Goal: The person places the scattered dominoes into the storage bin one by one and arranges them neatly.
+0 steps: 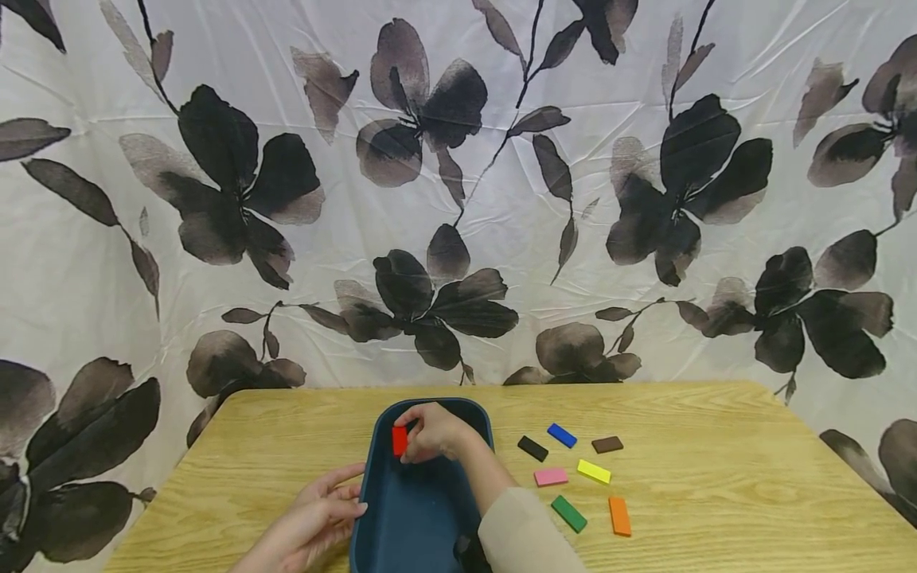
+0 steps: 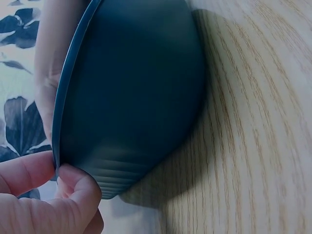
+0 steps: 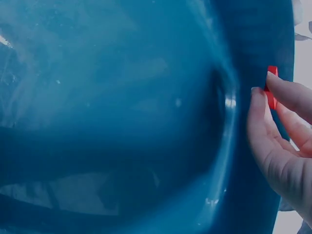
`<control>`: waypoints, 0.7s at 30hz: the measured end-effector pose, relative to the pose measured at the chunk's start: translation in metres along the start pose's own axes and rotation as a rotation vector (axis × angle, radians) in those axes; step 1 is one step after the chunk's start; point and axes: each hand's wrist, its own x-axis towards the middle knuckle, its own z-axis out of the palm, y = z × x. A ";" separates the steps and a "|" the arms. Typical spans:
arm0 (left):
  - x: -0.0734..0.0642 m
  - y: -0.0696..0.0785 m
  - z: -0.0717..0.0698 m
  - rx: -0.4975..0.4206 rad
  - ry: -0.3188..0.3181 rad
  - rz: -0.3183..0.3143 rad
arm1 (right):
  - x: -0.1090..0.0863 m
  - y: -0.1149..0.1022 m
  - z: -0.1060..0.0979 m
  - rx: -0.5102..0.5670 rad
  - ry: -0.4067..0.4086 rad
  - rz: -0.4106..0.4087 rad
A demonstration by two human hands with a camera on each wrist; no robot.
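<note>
My right hand is over the far part of a dark blue plastic tub, a thin red rectangular block pinched between its thumb and fingers. The right wrist view has this red block near the tub's end wall, apart from the floor of the tub. On the tub's left side, my left hand grips the rim. Up close in the left wrist view, the left thumb and a finger pinch the rim, beside the tub's outer wall.
Right of the tub lie several flat blocks on the wooden table: black, blue, brown, yellow, pink, green and orange. Behind the table hangs a flowered cloth.
</note>
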 end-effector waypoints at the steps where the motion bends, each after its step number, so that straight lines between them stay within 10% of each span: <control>1: 0.000 0.000 0.000 -0.001 -0.002 0.000 | 0.000 0.001 0.000 0.003 0.005 0.005; 21: -0.001 0.001 0.000 0.002 -0.001 -0.009 | 0.008 0.018 0.003 -0.156 0.033 0.031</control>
